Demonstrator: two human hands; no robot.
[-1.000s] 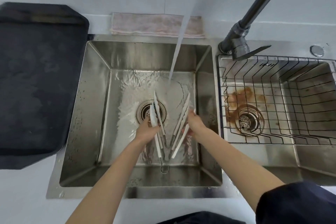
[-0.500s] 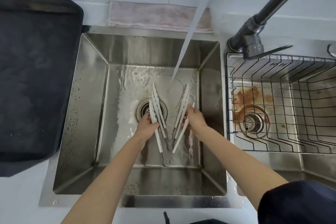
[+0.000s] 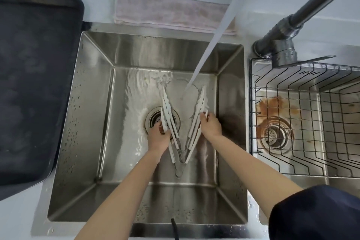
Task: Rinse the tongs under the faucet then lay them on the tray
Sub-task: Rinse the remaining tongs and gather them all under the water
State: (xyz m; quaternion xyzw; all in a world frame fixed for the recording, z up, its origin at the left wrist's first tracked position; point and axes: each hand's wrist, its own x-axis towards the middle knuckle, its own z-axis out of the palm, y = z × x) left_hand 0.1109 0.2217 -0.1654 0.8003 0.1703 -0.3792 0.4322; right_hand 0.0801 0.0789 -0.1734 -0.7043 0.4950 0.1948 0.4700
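White-and-metal tongs (image 3: 182, 140) are spread in a V over the left sink basin (image 3: 93, 103), tips pointing away from me. My left hand (image 3: 157, 138) grips the left arm of the tongs above the drain (image 3: 155, 119). My right hand (image 3: 211, 124) grips the right arm. A stream of water (image 3: 206, 52) from the dark faucet (image 3: 288, 27) slants down and lands between the two tong tips. The black tray (image 3: 37, 84) lies on the counter to the left of the sink.
A folded pinkish cloth (image 3: 167, 13) lies behind the sink along the wall. The right basin holds a black wire rack (image 3: 303, 115) over a rust-stained drain. A dark cord end (image 3: 174, 228) shows at the sink's front rim.
The view has shifted, so the sink sits lower and further right in frame. Both hands keep the tongs spread under the water, hardly moved relative to the drain.
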